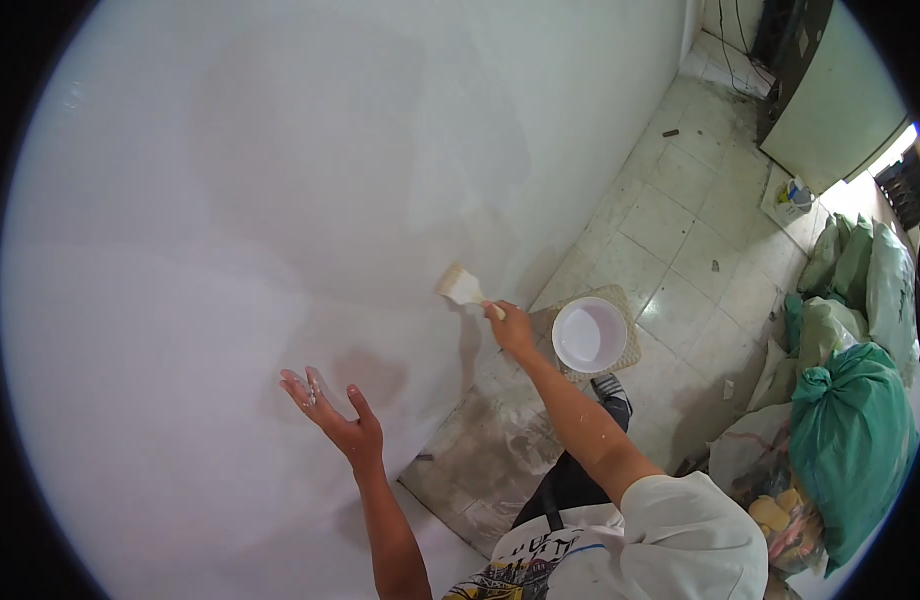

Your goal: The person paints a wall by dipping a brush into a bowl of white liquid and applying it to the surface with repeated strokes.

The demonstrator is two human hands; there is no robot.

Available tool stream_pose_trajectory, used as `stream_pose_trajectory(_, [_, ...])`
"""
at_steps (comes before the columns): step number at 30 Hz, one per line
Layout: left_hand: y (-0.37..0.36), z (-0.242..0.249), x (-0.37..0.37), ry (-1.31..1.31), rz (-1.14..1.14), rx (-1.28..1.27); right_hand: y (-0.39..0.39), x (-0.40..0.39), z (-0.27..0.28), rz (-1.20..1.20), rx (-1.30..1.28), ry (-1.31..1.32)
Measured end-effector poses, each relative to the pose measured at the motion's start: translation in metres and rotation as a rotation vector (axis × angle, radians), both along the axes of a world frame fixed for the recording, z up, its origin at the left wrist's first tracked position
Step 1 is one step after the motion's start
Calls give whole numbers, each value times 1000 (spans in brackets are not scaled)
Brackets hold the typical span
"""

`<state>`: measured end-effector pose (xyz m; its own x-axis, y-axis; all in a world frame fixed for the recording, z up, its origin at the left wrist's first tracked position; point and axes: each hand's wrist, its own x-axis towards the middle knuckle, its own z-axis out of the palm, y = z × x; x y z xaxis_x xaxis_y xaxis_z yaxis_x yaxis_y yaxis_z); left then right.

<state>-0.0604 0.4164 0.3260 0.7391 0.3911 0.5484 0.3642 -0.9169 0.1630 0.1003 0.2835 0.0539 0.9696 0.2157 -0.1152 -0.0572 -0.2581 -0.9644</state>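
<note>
My right hand is closed around the handle of a wide paint brush, whose pale bristles point up and left at the white wall. Whether the bristles touch the wall I cannot tell. Lower and to the left, my left hand is raised in front of the wall with its fingers apart, holding nothing; white smears show on its fingertips. Just right of my right hand, a round white bucket with whitish contents stands on a textured mat.
Grey-white floor tiles run along the wall's foot. Several filled sacks, among them a green tied bag, lie at the right. A small container stands near a pale door-like panel. Plastic sheeting lies near my legs.
</note>
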Motion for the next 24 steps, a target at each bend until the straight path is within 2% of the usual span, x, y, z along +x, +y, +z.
stream_pose_trajectory(3, [-4,3,-10,1,8,-8,-7,1,-65,-39,-347,177])
stream_pose_trajectory(5, [-2,4,-10,-22,2,-21,2,11,-9,-36,-215,28])
stream_pose_trajectory(8, [-9,2,-24,-37,14,-51,-4,1,140,-27,81,-193])
stream_pose_trajectory(10, [-6,-6,-28,-11,21,-47,-18,-9,213,117,247,-51])
stream_pose_trajectory(13, [-7,-22,-33,-31,-18,-117,-4,-6,192,104,327,-19])
stream_pose_trajectory(15, [-6,-18,-34,32,5,-95,19,3,117,22,307,-32])
stream_pose_trajectory(20, [-9,-18,-43,38,39,-160,4,1,-18,0,-58,38])
stream_pose_trajectory(22, [-11,-15,-41,23,33,-198,-3,12,-25,-11,-294,77])
stream_pose_trajectory(23, [-11,-14,-41,9,28,-213,1,16,-26,-11,-248,15])
stream_pose_trajectory(24, [-11,-15,-41,-3,22,-228,6,18,11,-11,-203,-46])
